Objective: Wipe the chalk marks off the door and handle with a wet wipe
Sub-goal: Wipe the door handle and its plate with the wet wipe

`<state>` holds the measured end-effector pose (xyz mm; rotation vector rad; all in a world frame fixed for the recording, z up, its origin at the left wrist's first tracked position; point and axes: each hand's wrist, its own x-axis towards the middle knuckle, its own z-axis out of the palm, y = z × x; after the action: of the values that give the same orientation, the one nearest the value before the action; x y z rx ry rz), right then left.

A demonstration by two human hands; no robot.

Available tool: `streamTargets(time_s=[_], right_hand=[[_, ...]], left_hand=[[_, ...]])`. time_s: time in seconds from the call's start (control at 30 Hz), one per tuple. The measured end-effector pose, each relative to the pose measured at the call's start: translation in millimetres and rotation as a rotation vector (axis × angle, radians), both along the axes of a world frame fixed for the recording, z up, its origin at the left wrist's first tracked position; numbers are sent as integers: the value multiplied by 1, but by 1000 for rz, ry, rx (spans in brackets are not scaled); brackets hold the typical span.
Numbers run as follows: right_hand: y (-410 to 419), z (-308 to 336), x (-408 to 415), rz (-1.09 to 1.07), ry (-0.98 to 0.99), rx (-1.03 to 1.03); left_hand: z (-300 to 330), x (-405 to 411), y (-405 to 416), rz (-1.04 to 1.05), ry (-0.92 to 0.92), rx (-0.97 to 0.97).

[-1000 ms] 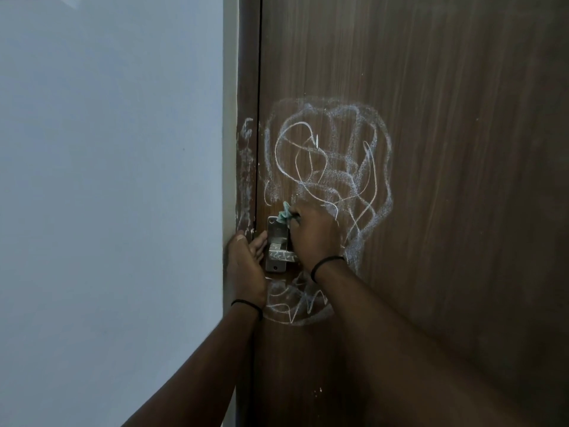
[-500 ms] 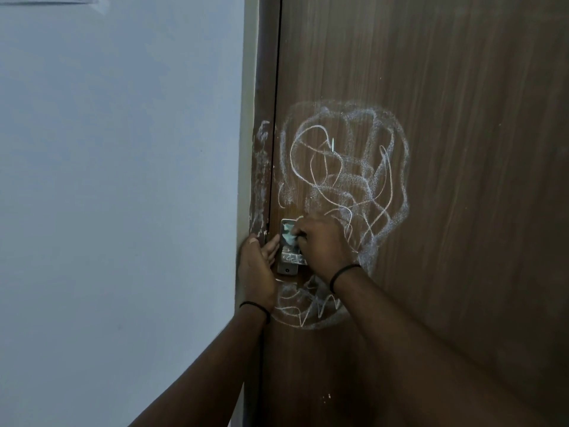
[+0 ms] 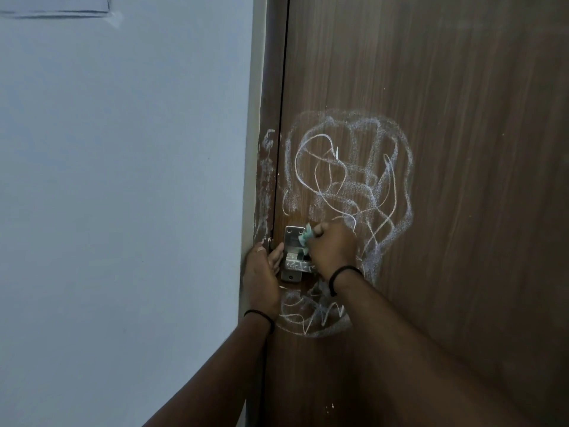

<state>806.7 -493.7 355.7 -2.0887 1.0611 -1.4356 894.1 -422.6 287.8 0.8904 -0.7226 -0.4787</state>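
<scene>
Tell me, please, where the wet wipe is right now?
In the head view, the wet wipe is bunched in the right hand, pressed against the metal handle plate at the door's left edge, just below the big chalk scribble.

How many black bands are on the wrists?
2: one black band on the left wrist by the door frame, one black band on the right wrist below the handle.

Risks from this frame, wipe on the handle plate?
1. The small crumpled green wet wipe, pinched in the right hand, may load up before the large white chalk scribble is reached, smearing it.
2. The left hand braces at the chalked brown door frame; it could pick up chalk.
</scene>
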Motion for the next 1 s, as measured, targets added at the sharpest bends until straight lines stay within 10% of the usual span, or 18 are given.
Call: streamTargets(time_s=[0.3,0.47,0.7,1.0], right_hand=[[0,4,4,-89,245,-52],[6,-4,10,-54,36,-382],[4,16,20,232,671,-801],[4,-9,3,-3,189,-189]], left_hand=[[0,-1,2,-7,-16,33],[1,-2,3,-11,-18,45],[7,1,8,110,-59,46],[8,-6,11,248,-161,85]])
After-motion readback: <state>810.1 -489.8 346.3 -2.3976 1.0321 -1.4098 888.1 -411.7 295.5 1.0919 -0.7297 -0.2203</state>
